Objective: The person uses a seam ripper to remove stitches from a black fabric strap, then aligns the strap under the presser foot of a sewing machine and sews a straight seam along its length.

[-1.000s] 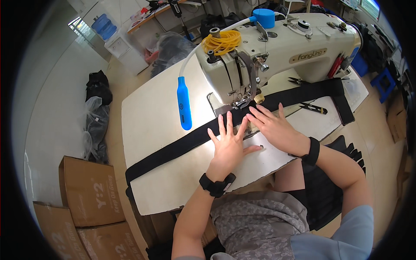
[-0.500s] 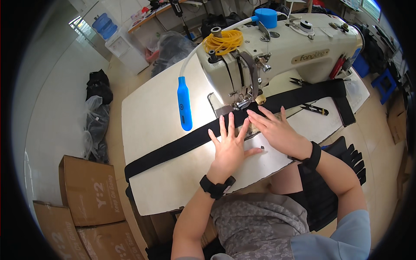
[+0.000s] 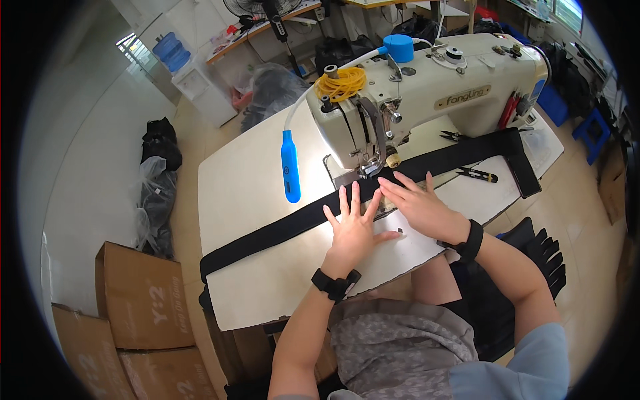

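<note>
A long black fabric strip [image 3: 280, 232] lies slantwise across the white sewing table [image 3: 247, 177], passing under the presser foot of a cream sewing machine [image 3: 417, 97]. At the right its end bends toward me. My left hand [image 3: 353, 235] rests flat with spread fingers, their tips on the strip's near edge just left of the presser foot. Beside it, my right hand [image 3: 428, 208] lies open, fingers stretched onto the strip in front of the needle area. The fabric directly beneath the foot is partly hidden.
A blue lamp [image 3: 291, 167] hangs left of the machine head. Thread snips [image 3: 479, 175] lie near the strip, and another dark pair of snips [image 3: 455, 136] lies behind it. Yellow cord [image 3: 340, 84] is coiled on the machine. Cardboard boxes [image 3: 143, 293] stand at the left.
The whole view has shifted slightly as my head moved. Both hands and the black strip keep nearly the same place at the presser foot.
</note>
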Tool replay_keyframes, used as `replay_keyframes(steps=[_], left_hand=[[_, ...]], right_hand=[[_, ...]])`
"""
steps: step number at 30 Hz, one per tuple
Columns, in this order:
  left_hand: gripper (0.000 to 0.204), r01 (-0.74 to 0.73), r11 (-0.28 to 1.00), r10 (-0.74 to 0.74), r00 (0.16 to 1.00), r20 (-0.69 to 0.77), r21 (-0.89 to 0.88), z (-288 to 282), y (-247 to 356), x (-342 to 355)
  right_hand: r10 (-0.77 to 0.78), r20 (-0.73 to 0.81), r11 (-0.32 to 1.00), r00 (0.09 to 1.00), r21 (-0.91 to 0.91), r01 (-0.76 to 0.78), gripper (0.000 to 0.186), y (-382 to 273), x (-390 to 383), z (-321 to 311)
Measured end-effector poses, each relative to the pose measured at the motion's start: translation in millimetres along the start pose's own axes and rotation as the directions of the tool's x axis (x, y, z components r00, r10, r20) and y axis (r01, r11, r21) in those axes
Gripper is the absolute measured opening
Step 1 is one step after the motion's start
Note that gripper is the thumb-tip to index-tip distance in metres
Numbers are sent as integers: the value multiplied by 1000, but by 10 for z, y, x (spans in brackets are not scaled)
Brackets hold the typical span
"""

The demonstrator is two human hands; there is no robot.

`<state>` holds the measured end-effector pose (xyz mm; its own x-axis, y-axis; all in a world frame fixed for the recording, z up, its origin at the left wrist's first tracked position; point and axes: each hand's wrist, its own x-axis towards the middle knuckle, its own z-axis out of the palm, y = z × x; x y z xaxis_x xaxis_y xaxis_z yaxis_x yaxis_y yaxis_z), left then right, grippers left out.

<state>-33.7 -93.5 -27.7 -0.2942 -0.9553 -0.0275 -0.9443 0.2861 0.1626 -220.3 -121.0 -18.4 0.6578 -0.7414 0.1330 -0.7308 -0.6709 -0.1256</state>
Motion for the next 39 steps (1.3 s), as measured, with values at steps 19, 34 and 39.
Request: replay_keyframes(steps=[19,34,39], left_hand=[[102,-73,997,74,997,31,-30,-47,-119,-99],[99,-66,991,70,997,33,-117,-54,-234,-97],[100,-62,991,68,997,48,-118,-70,-234,-89]], right_hand=[[-15,68,999,998,38,12,51,71,7,-44],[-39,100,998,994,-41,44,50,62,16,-102],[-35,91,998,995,-53,40,49,56,17,-96]])
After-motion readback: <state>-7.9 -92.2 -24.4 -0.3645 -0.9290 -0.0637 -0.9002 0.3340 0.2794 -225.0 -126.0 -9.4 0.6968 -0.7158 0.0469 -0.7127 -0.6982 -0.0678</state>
